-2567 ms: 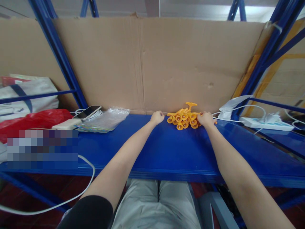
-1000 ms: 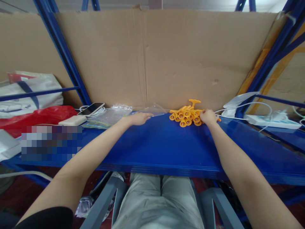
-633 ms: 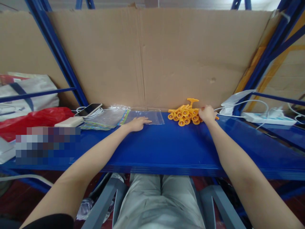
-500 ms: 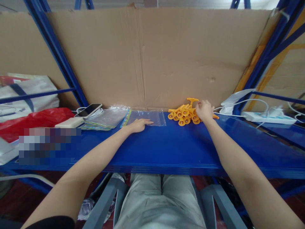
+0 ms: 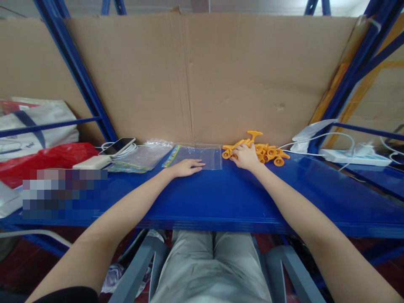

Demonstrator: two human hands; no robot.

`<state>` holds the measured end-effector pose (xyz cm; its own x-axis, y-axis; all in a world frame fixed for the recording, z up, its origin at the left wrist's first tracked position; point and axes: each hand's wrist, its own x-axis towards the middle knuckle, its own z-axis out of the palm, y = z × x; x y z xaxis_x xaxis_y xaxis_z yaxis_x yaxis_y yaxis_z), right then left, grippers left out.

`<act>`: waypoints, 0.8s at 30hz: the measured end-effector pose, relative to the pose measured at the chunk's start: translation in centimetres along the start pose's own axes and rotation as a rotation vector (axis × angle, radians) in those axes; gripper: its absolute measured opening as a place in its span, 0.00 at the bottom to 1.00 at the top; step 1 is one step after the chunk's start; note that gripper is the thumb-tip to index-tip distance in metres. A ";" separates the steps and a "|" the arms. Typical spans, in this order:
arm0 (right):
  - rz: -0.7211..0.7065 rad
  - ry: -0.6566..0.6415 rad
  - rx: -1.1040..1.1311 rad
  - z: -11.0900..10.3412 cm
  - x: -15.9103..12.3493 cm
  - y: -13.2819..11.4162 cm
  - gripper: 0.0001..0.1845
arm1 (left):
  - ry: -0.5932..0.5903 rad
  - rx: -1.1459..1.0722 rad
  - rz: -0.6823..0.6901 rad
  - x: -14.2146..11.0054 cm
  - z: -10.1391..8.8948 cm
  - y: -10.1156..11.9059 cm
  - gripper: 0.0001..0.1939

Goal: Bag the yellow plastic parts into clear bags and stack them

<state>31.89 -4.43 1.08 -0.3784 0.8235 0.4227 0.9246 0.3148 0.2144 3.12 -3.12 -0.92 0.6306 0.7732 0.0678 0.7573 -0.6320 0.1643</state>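
Observation:
My left hand (image 5: 187, 168) lies flat with fingers stretched out on the near part of a clear plastic bag (image 5: 213, 156) with a colourful strip at its left end. To the right, several orange-yellow plastic pieces (image 5: 267, 152) with cup-shaped ends sit in a pile. One T-shaped handle (image 5: 254, 134) sticks up at the back. My right hand (image 5: 246, 156) rests over the left part of this pile, its fingers apart and bent down onto the pieces. The palm hides the pieces beneath it.
More clear bags (image 5: 139, 158) lie left, beside a phone (image 5: 117, 146) on a coiled white cable. A white box (image 5: 92, 162) and red plastic bag (image 5: 57, 155) are farther left. A power strip (image 5: 355, 157) lies right. Cardboard (image 5: 236, 80) stands behind the blue tabletop (image 5: 214, 198).
My right hand has moved left across the pile, uncovering pieces on its right side. My left hand and the clear bag under it have shifted slightly to the right.

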 end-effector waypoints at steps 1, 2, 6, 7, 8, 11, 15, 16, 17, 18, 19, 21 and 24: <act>0.032 -0.002 -0.012 -0.1 0.0 0.0 0.19 | 0.013 -0.013 0.005 0.0 0.1 0.0 0.27; 0.066 -0.004 -0.021 -0.3 0.1 -0.1 0.19 | 0.028 -0.021 0.009 0.1 0.2 -0.1 0.27; 0.185 -0.009 -0.025 -0.7 0.3 -0.1 0.20 | 0.100 -0.009 -0.008 0.3 0.7 -0.5 0.26; 0.211 -0.010 -0.022 -0.8 0.3 -0.1 0.20 | 0.116 0.000 -0.011 0.3 0.7 -0.6 0.25; 0.235 -0.012 -0.020 -0.8 0.4 0.0 0.20 | 0.131 0.009 -0.010 0.3 0.7 -0.6 0.25; 0.288 -0.015 -0.018 -1.1 0.3 0.3 0.20 | 0.184 0.048 0.001 0.3 0.5 -0.4 0.23; 0.294 -0.014 0.000 -1.4 0.1 0.7 0.20 | 0.265 0.149 0.009 0.8 -0.2 0.5 0.22; 0.299 -0.007 0.005 -1.4 0.1 0.9 0.19 | 0.267 0.179 0.017 1.1 -0.5 0.8 0.23; 0.309 0.007 0.010 -1.5 0.1 1.0 0.19 | 0.258 0.209 0.028 1.5 -0.7 1.2 0.24; 0.322 0.027 0.016 -1.5 0.2 1.1 0.19 | 0.238 0.241 0.040 1.9 -0.9 1.5 0.25; 0.336 0.051 0.025 -1.5 0.3 1.3 0.18 | 0.212 0.273 0.048 2.4 -1.1 1.9 0.26; 0.360 0.106 0.053 -1.6 0.4 1.5 0.18 | 0.156 0.342 0.046 3.5 -1.6 2.8 0.29; 0.359 0.198 0.117 -1.7 0.7 1.7 0.17 | 0.089 0.449 0.006 5.0 -2.2 4.0 0.30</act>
<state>33.18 -4.17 3.27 -0.0216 0.7874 0.6160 0.9936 0.0852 -0.0741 8.92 -1.66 2.21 0.6328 0.7587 0.1550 0.7648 -0.5812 -0.2778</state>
